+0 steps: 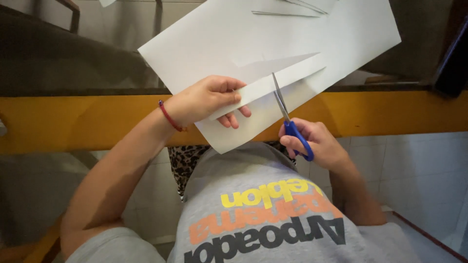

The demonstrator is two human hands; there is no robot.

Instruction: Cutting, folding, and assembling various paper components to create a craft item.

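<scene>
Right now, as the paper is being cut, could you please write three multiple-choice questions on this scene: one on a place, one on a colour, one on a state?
1. Where is the left hand?
A. on the white paper sheet
B. on the table's yellow edge
C. on the lap

2. What colour are the handles of the scissors?
A. red
B. blue
C. black

3. How do the scissor blades stand?
A. shut, away from the sheet
B. lying on the table
C. open, in the sheet

Answers:
1 A: its fingers pinch the sheet's strip.
2 B: blue loops show in the right hand.
3 C: the blades straddle the cut line.
</scene>
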